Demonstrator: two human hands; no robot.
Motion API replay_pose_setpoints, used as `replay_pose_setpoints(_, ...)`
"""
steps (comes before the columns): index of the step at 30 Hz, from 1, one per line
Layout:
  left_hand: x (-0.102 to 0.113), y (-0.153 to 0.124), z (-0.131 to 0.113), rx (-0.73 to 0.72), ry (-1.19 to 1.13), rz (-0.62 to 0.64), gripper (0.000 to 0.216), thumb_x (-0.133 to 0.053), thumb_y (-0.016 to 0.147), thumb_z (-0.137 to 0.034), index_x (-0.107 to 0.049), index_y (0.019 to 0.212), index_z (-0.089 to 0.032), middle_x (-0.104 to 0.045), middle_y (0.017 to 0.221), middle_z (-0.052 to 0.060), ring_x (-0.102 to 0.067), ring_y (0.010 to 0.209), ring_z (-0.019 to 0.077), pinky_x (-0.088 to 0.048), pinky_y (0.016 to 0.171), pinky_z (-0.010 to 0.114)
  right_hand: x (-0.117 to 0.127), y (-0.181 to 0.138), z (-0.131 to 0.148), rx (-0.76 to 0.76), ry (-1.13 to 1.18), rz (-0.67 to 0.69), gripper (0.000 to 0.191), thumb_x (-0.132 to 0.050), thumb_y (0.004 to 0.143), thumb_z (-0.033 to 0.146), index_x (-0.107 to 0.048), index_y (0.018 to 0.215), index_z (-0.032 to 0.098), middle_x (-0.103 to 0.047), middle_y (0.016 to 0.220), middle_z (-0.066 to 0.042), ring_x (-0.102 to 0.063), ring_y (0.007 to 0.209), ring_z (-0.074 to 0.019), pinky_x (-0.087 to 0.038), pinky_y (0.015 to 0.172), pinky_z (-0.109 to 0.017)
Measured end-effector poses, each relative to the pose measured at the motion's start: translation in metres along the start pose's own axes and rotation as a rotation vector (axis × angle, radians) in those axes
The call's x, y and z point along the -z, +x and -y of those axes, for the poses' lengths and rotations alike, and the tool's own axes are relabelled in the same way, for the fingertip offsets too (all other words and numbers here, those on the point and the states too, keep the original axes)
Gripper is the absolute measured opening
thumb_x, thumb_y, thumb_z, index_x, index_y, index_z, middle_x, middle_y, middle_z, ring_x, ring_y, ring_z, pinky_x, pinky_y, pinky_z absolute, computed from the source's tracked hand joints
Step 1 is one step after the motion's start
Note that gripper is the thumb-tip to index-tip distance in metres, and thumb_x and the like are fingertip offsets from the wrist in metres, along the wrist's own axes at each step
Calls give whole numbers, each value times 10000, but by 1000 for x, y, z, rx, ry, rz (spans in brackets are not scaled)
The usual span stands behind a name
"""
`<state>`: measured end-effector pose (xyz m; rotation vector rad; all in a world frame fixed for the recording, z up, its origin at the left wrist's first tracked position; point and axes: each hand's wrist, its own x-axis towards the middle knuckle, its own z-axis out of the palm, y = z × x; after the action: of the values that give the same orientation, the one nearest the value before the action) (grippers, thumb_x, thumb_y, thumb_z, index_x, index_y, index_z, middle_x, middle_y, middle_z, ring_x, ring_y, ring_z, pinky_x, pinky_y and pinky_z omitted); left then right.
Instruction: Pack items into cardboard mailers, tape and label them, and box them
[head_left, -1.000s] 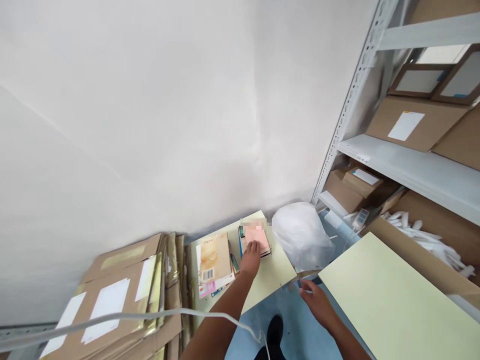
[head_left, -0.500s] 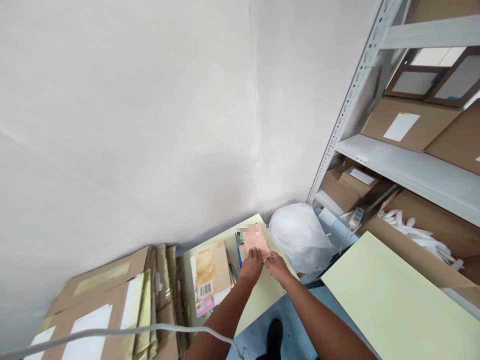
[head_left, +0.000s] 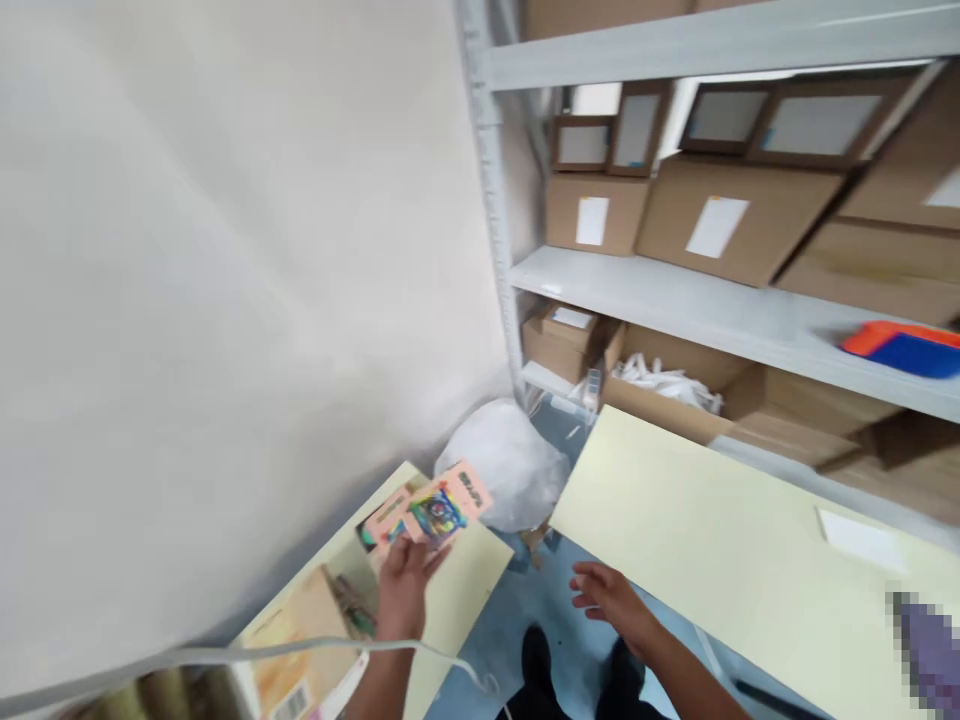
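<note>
My left hand (head_left: pixel 405 580) is closed on the lower edge of a pink book (head_left: pixel 442 508) with a colourful picture on its cover. Under and beside it, a second pink book (head_left: pixel 387 515) lies on the pale yellow tabletop (head_left: pixel 469 575). Whether the two touch, I cannot tell. My right hand (head_left: pixel 606 597) hangs over the floor between the two tables, fingers apart and nothing in it. Nearer me on the left is a tan book (head_left: pixel 296 640) with a barcode.
A white plastic bag (head_left: pixel 510 465) bulges beyond the small table. To the right stands another pale yellow table (head_left: pixel 675 520) bearing a white sheet (head_left: pixel 862 540). Metal shelving (head_left: pixel 675 300) with cardboard boxes (head_left: pixel 720 215) rises behind. A grey cable (head_left: pixel 300 645) crosses the lower left foreground.
My view has turned right, showing more shelving and table. The right hand has left the pink book and moved away to the right. The left hand now holds the book, its picture showing.
</note>
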<state>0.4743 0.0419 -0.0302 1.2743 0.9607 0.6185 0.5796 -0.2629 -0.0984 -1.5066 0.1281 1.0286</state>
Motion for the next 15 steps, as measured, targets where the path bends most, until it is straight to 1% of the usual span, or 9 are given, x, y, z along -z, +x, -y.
replay_pose_setpoints(1, -34, -15, 14, 116, -100, 78, 386, -775, 658, -470, -624, 890, -202, -743, 948, 48, -707, 945, 289, -595, 861, 475, 10, -9, -3, 8, 64, -28, 620, -780, 692, 606, -687, 1164, 215, -734, 1143, -108, -723, 963, -271, -522, 847, -398)
replay_pose_setpoints(2, -68, -34, 29, 224, -146, 183, 396, -800, 621, -445, -633, 888, -204, -752, 959, 59, -714, 953, 301, -587, 882, 489, 19, -16, -6, 22, 137, -62, 642, -787, 682, 614, -680, 1174, 217, -729, 1153, -109, -723, 956, -265, -527, 835, -388)
replay_pose_setpoints(4, -132, -76, 58, 418, -119, 425, 432, -794, 630, -419, -669, 984, -205, -760, 1042, 102, -717, 1012, 317, -561, 914, 470, 35, -25, -9, 68, 306, -146, 662, -792, 674, 630, -667, 1179, 220, -726, 1154, -113, -723, 933, -251, -535, 795, -363)
replay_pose_setpoints(5, -160, -98, 72, 492, -80, 542, 465, -790, 628, -406, -675, 1031, -204, -759, 1066, 117, -716, 1027, 321, -552, 913, 460, 45, -26, -11, 94, 390, -207, 660, -796, 672, 629, -660, 1171, 219, -732, 1128, -111, -723, 910, -244, -536, 772, -350)
replay_pose_setpoints(7, -206, -137, 92, 543, -20, 703, 493, -780, 628, -371, -672, 1081, -210, -750, 1113, 120, -703, 1073, 303, -541, 912, 421, 72, -26, -14, 140, 530, -369, 633, -810, 660, 606, -647, 1123, 206, -750, 1000, -94, -719, 831, -227, -537, 729, -333)
replay_pose_setpoints(9, -241, -164, 107, 537, 39, 824, 494, -774, 626, -339, -671, 1092, -210, -745, 1134, 111, -694, 1087, 279, -534, 910, 386, 107, -23, -17, 177, 610, -525, 600, -812, 650, 578, -631, 1070, 191, -738, 842, -63, -700, 728, -213, -542, 684, -333)
replay_pose_setpoints(11, -268, -175, 117, 515, 139, 940, 493, -774, 631, -332, -674, 1095, -201, -749, 1124, 105, -693, 1068, 263, -530, 897, 363, 147, -20, -20, 218, 587, -631, 576, -786, 666, 561, -622, 1061, 175, -705, 732, -35, -673, 650, -207, -544, 630, -335)
replay_pose_setpoints(13, -290, -172, 127, 485, 267, 1044, 498, -766, 661, -371, -671, 1115, -191, -748, 1136, 107, -691, 1072, 258, -528, 887, 350, 187, -15, -20, 241, 403, -716, 535, -700, 748, 543, -626, 1108, 155, -698, 708, -31, -662, 627, -205, -536, 593, -325)
replay_pose_setpoints(15, -305, -159, 137, 420, 432, 1071, 515, -719, 718, -440, -657, 1167, -195, -738, 1182, 113, -694, 1089, 260, -534, 886, 360, 222, -10, -20, 213, 156, -793, 475, -604, 833, 474, -630, 1176, 147, -728, 762, -48, -683, 672, -207, -539, 617, -313)
